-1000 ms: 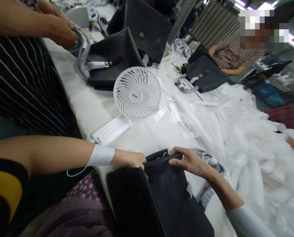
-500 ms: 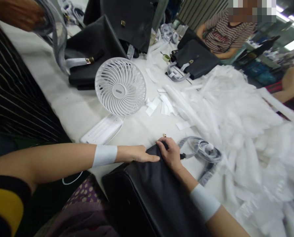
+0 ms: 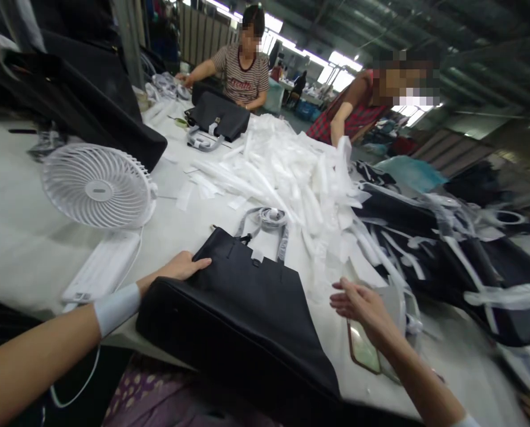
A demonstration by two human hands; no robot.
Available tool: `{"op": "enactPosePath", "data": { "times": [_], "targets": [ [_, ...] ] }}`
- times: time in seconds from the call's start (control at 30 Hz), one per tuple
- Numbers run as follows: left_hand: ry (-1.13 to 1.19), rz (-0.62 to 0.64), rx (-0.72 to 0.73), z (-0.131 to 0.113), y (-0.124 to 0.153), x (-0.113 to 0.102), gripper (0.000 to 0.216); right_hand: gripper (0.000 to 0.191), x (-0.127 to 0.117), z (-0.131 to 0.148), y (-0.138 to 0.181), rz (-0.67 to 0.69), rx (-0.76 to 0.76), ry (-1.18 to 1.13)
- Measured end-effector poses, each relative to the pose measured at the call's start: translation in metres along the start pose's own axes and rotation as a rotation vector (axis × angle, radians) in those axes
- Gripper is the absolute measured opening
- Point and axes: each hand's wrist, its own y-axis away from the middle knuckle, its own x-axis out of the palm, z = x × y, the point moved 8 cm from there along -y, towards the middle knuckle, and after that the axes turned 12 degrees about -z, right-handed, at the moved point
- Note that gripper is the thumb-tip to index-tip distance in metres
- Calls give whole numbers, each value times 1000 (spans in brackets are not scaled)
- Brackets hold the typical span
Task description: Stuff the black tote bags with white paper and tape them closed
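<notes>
The bare left hand point(image 3: 181, 266) has a smooth, pale-grey band point(image 3: 117, 308) wrapped round its wrist, at eight o'clock. Beyond the bare right hand point(image 3: 361, 303), a pale sliver point(image 3: 467, 421) peeks in near four. Purple, cream-spotted cloth point(image 3: 140, 379) meets plain mauve fabric point(image 3: 180, 404) at seven.

blurred red lettering point(image 3: 244, 85) on striped shirt point(image 3: 243, 68), small label point(image 3: 99, 191) on fan point(image 3: 98, 185); neither legible

Light strips point(image 3: 316, 58), upper centre: white glare. Roof point(image 3: 482, 44), upper right: dim. White wrapping point(image 3: 282, 160), centre: pale, brightly lit. Black bag point(image 3: 251, 305), lower centre: near side sinks into deep shadow. Lower right: smeared. Outer edges: wide-angle stretch shows.
</notes>
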Motion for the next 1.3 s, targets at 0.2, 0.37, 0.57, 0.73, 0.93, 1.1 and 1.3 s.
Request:
{"op": "enactPosePath", "data": {
  "times": [0.2, 0.37, 0.57, 0.73, 0.93, 1.1, 1.3],
  "targets": [
    [32, -5, 69, -7, 17, 0, 47, 39, 75, -64, 60, 506, 238, -309],
    [98, -116, 128, -11, 18, -9, 44, 30, 107, -21, 26, 407, 192, -305],
    [93, -144, 131, -23, 19, -1, 42, 39, 87, 40, -12, 458, -151, -415],
    [46, -255, 228, -22, 26, 7, 33, 36, 99, -6, -38, 330, -208, -259],
    [-3, -264, 252, -24, 6, 6, 26, 34, 111, -17, -62, 244, -240, -131],
    [-80, -424, 272, -57, -23, -9, 39, 40, 109, 1, -76, 168, -288, 9],
    [-225, -616, 390, -63, -26, 1, 41, 42, 113, -3, -75, 91, -324, 87]
  ]
}}
